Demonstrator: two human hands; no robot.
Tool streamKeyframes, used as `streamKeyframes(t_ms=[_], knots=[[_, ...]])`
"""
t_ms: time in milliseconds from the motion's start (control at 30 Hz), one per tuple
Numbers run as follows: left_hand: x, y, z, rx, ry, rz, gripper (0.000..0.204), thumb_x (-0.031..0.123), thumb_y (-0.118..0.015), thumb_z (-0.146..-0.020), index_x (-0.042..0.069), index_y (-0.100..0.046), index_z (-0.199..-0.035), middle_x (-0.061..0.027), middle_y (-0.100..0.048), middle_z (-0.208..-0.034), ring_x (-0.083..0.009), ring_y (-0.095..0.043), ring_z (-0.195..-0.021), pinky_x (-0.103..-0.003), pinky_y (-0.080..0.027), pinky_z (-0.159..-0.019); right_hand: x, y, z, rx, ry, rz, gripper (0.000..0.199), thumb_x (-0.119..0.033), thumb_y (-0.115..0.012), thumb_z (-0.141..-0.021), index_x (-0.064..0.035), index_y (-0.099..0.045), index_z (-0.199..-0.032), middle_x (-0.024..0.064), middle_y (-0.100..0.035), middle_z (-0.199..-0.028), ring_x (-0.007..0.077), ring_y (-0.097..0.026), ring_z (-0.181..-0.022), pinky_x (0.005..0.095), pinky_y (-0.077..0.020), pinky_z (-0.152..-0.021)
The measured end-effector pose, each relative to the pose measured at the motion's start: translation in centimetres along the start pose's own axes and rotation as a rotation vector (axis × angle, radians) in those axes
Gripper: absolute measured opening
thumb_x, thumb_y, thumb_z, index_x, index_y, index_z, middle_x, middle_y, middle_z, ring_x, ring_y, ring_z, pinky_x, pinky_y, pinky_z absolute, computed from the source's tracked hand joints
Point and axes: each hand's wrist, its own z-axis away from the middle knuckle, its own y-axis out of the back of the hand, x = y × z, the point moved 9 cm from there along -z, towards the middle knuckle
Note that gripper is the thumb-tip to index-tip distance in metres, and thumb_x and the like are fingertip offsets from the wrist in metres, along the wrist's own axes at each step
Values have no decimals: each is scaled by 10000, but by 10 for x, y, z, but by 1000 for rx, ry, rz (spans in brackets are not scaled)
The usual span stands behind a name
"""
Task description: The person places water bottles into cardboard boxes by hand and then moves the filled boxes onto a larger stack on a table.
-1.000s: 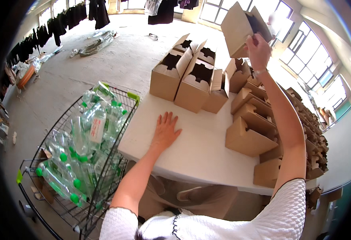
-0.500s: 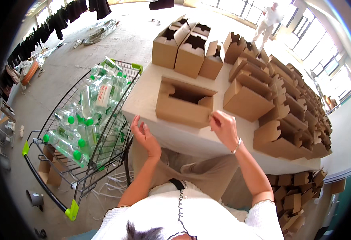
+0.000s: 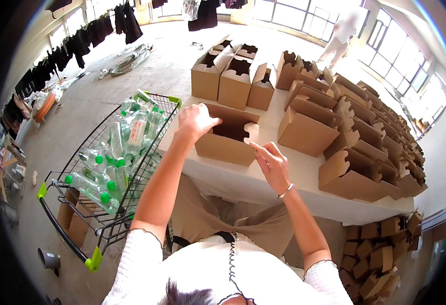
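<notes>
An open-topped brown cardboard box stands at the near edge of the white-covered table in front of me. My left hand is closed over the box's left end, its thumb reaching toward the opening. At the opposite end, my right hand pinches the small flap at the near right corner. A bracelet circles my right wrist. The box's inside is dark, and its left end is partly hidden by my left hand.
Left of the table stands a wire shopping cart with clear green-capped bottles. Open boxes stand behind, and rows of them fill the table's right. More boxes lie below. A person stands far off.
My left hand has moved up and forward from beside the table edge onto the box's left end. My right hand stays at the right end, now pinching its flap. The view has shifted slightly.
</notes>
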Motion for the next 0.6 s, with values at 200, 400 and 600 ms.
streamKeyframes(t_ms=[200, 400, 600], knots=[[34, -32, -35, -33, -159, -425, 514, 488, -892, -720, 97, -806, -1042, -132, -780, -1101, -284, -748, -1054, -389, -596, -908, 24, -7, -4, 41, -143, -145, 233, -66, -705, -954, -136, -771, -1165, 62, -626, -875, 183, -617, -671, 319, -535, -633], [32, -38, -45, -37, -213, -383, 188, 117, -695, -851, 92, -807, -1001, -133, -786, -1070, -260, -754, -1053, -362, -603, -887, 38, -10, -8, 24, -236, -207, 156, -101, -676, -968, -1, -762, -1052, 73, -676, -857, 172, -712, -733, 291, -562, -668], [0, -18, -32, 245, -223, -44, 165, 29, -575, -878, -16, -732, -904, -266, -745, -974, -410, -736, -969, -479, -594, -876, 58, -15, -21, -10, -608, -333, 411, -262, -645, -1003, 46, -695, -735, 120, -699, -651, 195, -775, -709, 308, -599, -703]])
